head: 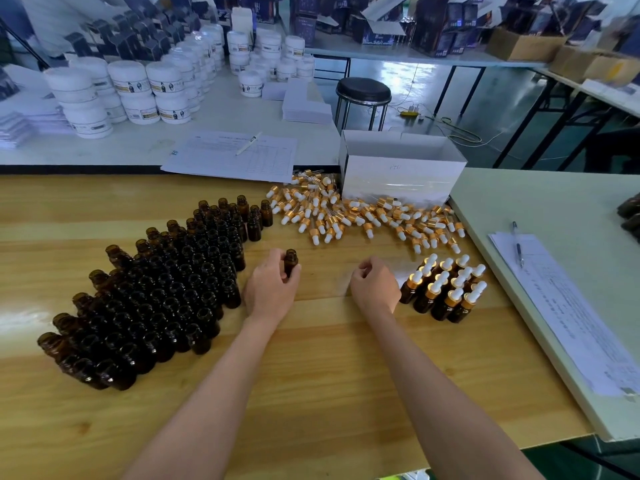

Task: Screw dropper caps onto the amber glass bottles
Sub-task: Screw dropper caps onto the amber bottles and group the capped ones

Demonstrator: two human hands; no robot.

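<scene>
My left hand [272, 289] grips one uncapped amber bottle [291, 259] upright, just right of a dense block of open amber bottles [156, 292] on the wooden table. My right hand [375, 285] hovers over the table with its fingers loosely curled, and nothing shows in it. A loose heap of gold-collared dropper caps [360, 216] with white bulbs lies beyond both hands. To the right of my right hand stands a small cluster of capped bottles [446, 289].
A white cardboard box [401, 168] sits behind the cap heap. Printed sheets with a pen [239, 155] lie at the table's far edge. A pale side table [571, 209] on the right carries papers and a pen [518, 244]. White jars [138, 91] crowd the back table, and a stool [363, 95] stands nearby.
</scene>
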